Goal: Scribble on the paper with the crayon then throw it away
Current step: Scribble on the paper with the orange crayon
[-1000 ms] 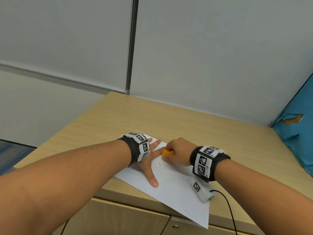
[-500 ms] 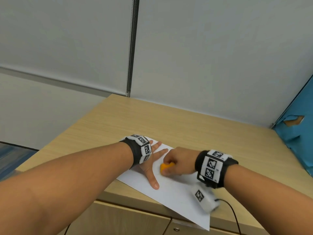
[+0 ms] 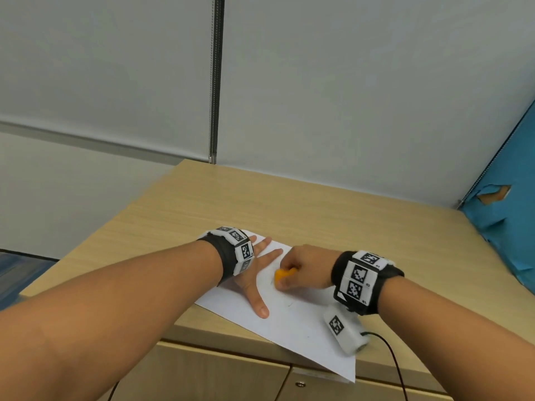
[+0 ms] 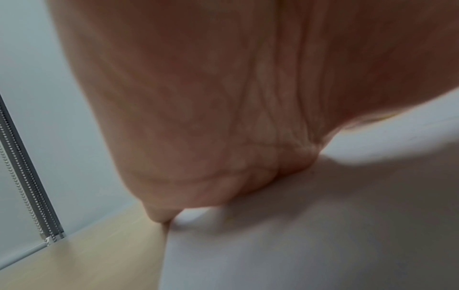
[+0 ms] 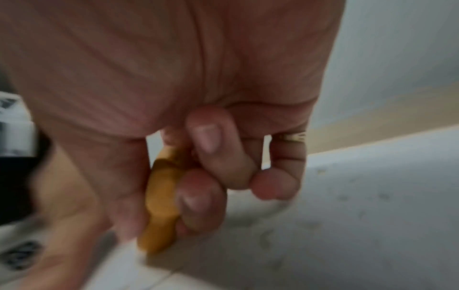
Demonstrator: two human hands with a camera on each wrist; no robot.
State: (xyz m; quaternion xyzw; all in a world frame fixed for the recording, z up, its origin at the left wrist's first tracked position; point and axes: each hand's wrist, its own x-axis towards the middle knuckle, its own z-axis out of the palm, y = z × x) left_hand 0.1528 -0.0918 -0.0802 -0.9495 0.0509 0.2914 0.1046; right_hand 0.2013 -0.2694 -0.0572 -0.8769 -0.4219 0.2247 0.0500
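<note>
Orange crayon (image 3: 282, 275) sits pinched in my right hand (image 3: 307, 267), thumb and curled fingers (image 5: 211, 141) clamped on its stubby body, its low end down on the paper (image 3: 292, 322). In the right wrist view the crayon (image 5: 161, 200) runs down between thumb and fingertips to the sheet. My left hand (image 3: 256, 282) lies flat just beside it, fingers straight and spread, palm pressing the paper down; the left wrist view shows the heel of that hand (image 4: 223, 117) on the sheet (image 4: 298, 245). I see faint marks on the paper near the crayon tip. The sheet lies askew on the wooden table (image 3: 318, 206), one corner hanging over the near edge. Both wrists wear black bands with white tag blocks. A blue panel (image 3: 512, 221) stands at the table's far right, a grey wall behind
</note>
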